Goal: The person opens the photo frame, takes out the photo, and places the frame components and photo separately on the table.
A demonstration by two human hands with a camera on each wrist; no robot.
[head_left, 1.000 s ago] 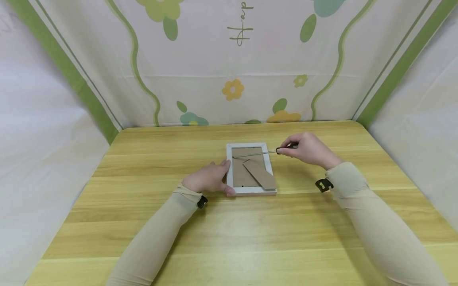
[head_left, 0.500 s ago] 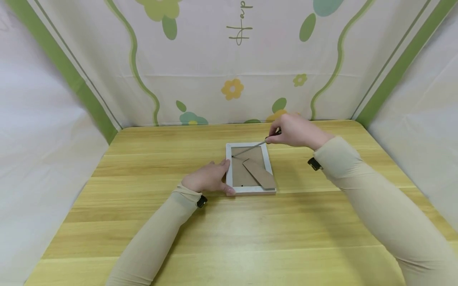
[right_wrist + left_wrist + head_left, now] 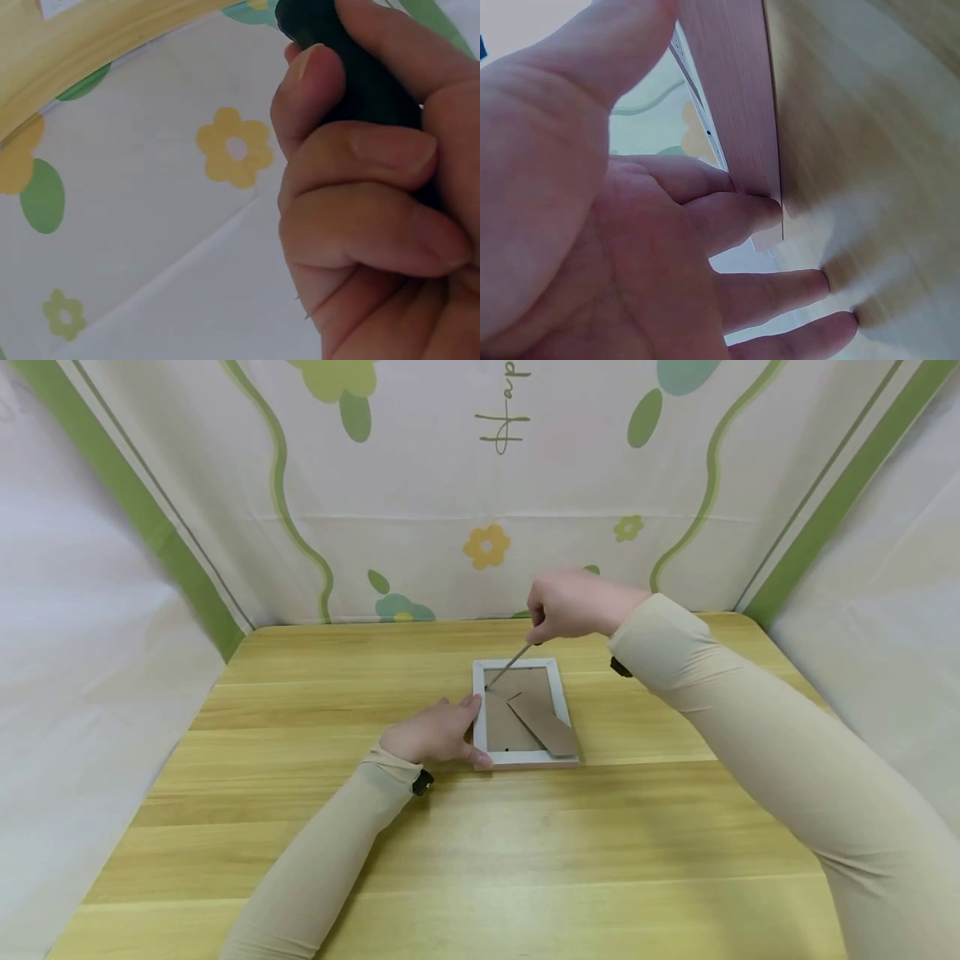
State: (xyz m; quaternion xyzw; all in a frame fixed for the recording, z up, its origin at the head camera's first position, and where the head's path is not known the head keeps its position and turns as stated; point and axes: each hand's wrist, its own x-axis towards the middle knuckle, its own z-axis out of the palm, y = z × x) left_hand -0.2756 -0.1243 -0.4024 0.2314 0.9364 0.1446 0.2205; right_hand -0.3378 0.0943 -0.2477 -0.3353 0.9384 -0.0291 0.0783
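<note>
A picture frame (image 3: pixel 570 747) with a white border lies back side up on the table, its brown backing board (image 3: pixel 501 727) showing. A brown stand flap (image 3: pixel 546 727) slants across the board. My left hand (image 3: pixel 438 733) rests against the frame's left side, thumb at the near left corner. In the left wrist view its fingers are fairly straight, some touching the frame's pinkish side (image 3: pixel 731 97). My right hand (image 3: pixel 573 604) grips the dark handle (image 3: pixel 375 82) of a screwdriver (image 3: pixel 512 664). The thin shaft slopes down to a small dark tab (image 3: pixel 487 688) on the board's left edge.
The wood-grain table (image 3: pixel 300 693) ends at a white backdrop cloth (image 3: pixel 420 468) with flowers and green lines. White cloth also hangs on both sides. Other dark tabs (image 3: pixel 507 749) sit along the board's edges.
My right hand has risen and moved left, tilting the screwdriver from nearly flat to steep while its tip stays at the left tab. The left hand and frame stay put.
</note>
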